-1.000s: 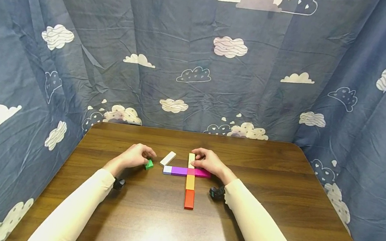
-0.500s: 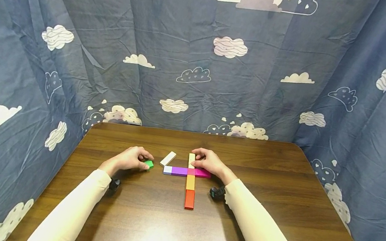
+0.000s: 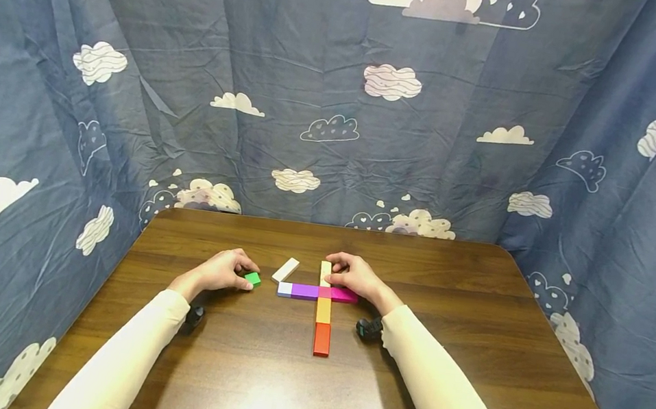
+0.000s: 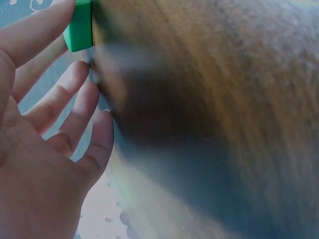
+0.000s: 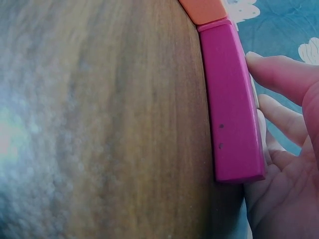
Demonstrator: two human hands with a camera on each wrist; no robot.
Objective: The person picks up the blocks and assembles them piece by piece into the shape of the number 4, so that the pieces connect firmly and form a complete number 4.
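My left hand (image 3: 221, 269) pinches a small green block (image 3: 253, 279) between thumb and fingers. In the left wrist view that green block (image 4: 79, 27) sits at the top edge, with the lower fingers spread beneath it. My right hand (image 3: 358, 276) holds a pale yellow block (image 3: 325, 272), thumb on its right side and index fingertip by its far end. That block forms the upper arm of a flat cross with a pink centre (image 3: 325, 292). A magenta block (image 3: 345, 295) reaches right, partly under the hand; in the right wrist view the magenta block (image 5: 232, 109) hides most of the yellow one.
A purple block (image 3: 305, 291) and a pale blue block (image 3: 284, 289) make the cross's left arm. Orange (image 3: 323, 310) and red (image 3: 322, 340) blocks run toward me. One loose white block (image 3: 285, 269) lies slanted between the hands. A cloud-print curtain (image 3: 335, 150) surrounds the wooden table (image 3: 473, 334).
My left hand has shifted slightly left and toward me, its thumb now at the near side of the green block, which has turned a little. The right hand stays on the yellow block.
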